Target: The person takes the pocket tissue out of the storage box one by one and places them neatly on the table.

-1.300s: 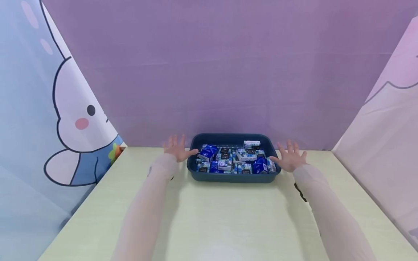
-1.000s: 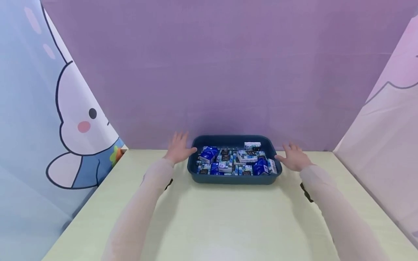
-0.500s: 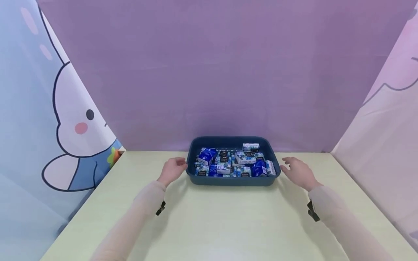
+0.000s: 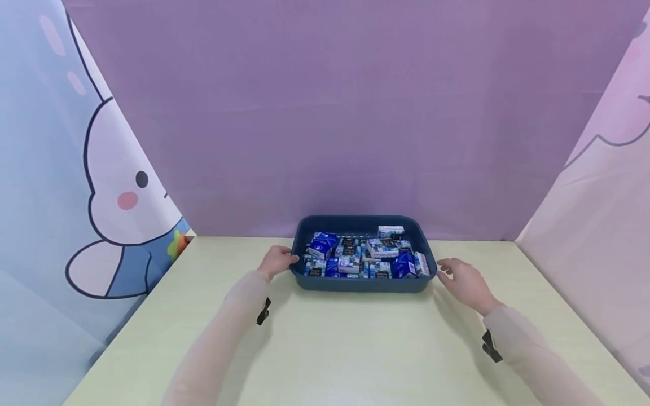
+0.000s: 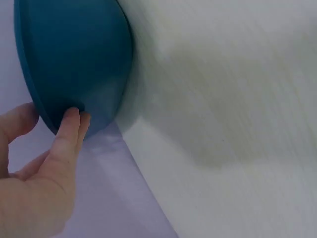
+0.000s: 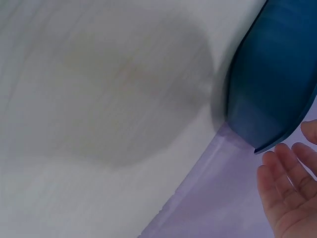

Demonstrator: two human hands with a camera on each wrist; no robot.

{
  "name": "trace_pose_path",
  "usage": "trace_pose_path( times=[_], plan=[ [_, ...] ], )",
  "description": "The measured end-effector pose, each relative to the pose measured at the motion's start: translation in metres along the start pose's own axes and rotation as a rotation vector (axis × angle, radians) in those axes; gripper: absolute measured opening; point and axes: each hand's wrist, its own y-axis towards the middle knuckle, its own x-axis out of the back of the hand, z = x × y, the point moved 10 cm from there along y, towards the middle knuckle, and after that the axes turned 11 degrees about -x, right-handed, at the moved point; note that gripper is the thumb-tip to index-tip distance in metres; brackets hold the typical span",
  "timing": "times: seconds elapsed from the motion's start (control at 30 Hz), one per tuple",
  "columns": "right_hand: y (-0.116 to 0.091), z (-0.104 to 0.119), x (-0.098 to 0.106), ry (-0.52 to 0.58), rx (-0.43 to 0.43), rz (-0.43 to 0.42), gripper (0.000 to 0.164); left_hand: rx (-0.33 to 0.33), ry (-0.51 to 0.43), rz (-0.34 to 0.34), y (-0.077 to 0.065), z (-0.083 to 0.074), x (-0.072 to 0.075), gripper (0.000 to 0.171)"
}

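A dark blue plastic bin [image 4: 363, 285] stands at the back of the table, against the purple backdrop. Several small packs lie jumbled inside, some solid blue [image 4: 404, 265], others white with a blue floral print [image 4: 383, 248]. At the bin's left end my left hand [image 4: 277, 260] pinches the rim, thumb over the inside and fingers [image 5: 66, 131] on the outer wall. My right hand [image 4: 466, 283] is by the right end, its slightly bent fingers [image 6: 285, 173] just short of the rim, holding nothing.
The pale table [image 4: 350, 344] extends from the bin to the near edge. A purple cloth [image 4: 355, 113] rises behind it, with printed cloths at left [image 4: 122, 225] and right [image 4: 599, 237]. Both wrists carry small black straps.
Both hands, spread wide beside the bin at first, have come back toward me and lower. The left hand has taken hold of the rim; the right has drawn near its end.
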Motion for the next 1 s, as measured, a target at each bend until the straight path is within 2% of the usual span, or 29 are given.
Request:
trace_pose_path(
  times=[0.27, 0.5, 0.67, 0.8, 1.0],
  plan=[
    [0.001, 0.002, 0.001, 0.003, 0.023, -0.01, 0.032, 0.068, -0.011, 0.004, 0.016, 0.009, -0.001, 0.038],
    [0.004, 0.001, 0.002, 0.02, 0.018, 0.017, 0.033, 0.098, -0.059, 0.004, 0.014, 0.01, -0.002, 0.038],
    [0.007, 0.005, 0.007, 0.025, 0.048, 0.017, 0.032, 0.104, -0.065, 0.0, 0.013, 0.007, -0.001, 0.038],
    [0.01, 0.013, 0.011, 0.014, 0.08, 0.026, 0.031, 0.105, -0.001, -0.007, 0.014, 0.005, 0.0, 0.036],
    [0.02, 0.031, 0.01, -0.041, 0.08, 0.113, 0.033, 0.101, 0.118, -0.017, 0.014, 0.002, 0.003, 0.035]
  ],
)
